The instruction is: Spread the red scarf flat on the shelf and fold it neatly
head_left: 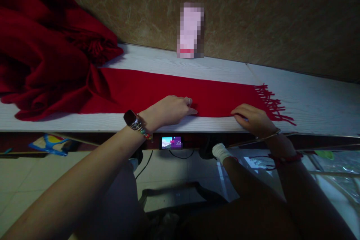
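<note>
A long red scarf (157, 90) lies flat along a white table (315, 101), with a fringe (271, 103) at its right end. My left hand (168, 110) rests on the scarf's near edge, fingers curled and pinching the cloth; a watch and bead bracelet sit on that wrist. My right hand (253, 118) grips the near edge close to the fringe, fingers bent down over the cloth.
A heap of red cloth (47, 48) fills the table's left end. A blurred pink upright object (190, 30) stands against the brown wall. Below the table edge are a small lit screen (171, 143), cables, a tiled floor and a blue-yellow item (50, 143).
</note>
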A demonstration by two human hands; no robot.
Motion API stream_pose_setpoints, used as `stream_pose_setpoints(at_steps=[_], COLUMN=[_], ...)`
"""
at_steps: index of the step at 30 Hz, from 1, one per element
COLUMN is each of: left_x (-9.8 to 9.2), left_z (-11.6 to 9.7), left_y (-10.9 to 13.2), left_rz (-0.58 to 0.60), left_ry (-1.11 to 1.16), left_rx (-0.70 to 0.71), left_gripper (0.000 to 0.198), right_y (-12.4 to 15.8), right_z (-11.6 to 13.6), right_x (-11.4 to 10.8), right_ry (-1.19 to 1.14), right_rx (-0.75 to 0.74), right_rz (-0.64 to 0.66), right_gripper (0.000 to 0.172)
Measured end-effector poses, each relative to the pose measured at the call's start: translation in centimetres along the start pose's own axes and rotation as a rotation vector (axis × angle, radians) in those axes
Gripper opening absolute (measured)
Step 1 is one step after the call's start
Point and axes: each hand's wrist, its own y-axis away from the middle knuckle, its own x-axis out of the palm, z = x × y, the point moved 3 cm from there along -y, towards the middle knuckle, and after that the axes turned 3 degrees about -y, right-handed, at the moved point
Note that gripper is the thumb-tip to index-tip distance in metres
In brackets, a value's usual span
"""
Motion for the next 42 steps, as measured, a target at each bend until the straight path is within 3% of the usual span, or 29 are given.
stream_pose_setpoints(at_steps=[8,16,25,34,42], left_x=[-0.57,-0.41,-0.02,0.36,-0.01], left_z=[-0.13,-0.06,0.1,0.15,0.36], left_y=[-0.01,-0.02,-0.15,-0.25,-0.07], left_rz=[-0.071,-0.063,-0.071,-0.073,-0.065], left_ry=[-0.051,-0.02,0.047,0.055,0.07], left_rx=[-0.026,-0.024,-0.037,-0.041,-0.052], left_gripper=[0.033,0.028,0.03,0.029,0.028], right_y=[-0.27,-0.39,-0.3,-0.15,-0.02], right_z=[0.35,0.31,0.25,-0.24,-0.43], right_x=[-0.49,-0.28,-0.11,-0.09,-0.14], right_ry=[0.106,0.144,0.102,0.212,0.165], right_rx=[0.036,-0.008,0.003,0.087,0.058], right_rz=[-0.04,-0.088,-0.037,0.021,0.102], right_gripper=[0.025,0.019,0.017,0.016,0.02])
